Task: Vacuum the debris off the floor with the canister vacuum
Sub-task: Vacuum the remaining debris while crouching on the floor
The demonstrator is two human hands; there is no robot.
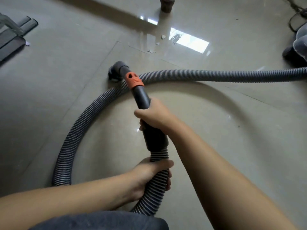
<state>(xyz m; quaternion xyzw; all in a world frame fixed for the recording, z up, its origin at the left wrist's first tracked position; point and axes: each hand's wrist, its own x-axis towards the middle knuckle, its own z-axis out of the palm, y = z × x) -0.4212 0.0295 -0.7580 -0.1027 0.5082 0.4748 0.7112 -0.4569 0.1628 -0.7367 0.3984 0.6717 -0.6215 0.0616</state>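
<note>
Both hands curl closed: right hand (153, 116) ahead, left hand (149, 176) nearer, fingertips seemingly tucked under.

Glossy beige tiled floor (216, 130) reflects a bright window (189, 41).

I am looking down at a glossy beige tiled floor (216, 146) reflecting a bright window. A grey ribbed hose (79, 130) is lying on it in a wide loop, running off to the right. Small pale debris bits (163, 36) are sitting near the reflection. Dark flat nozzle attachments (27, 22) are resting at upper left.
</note>
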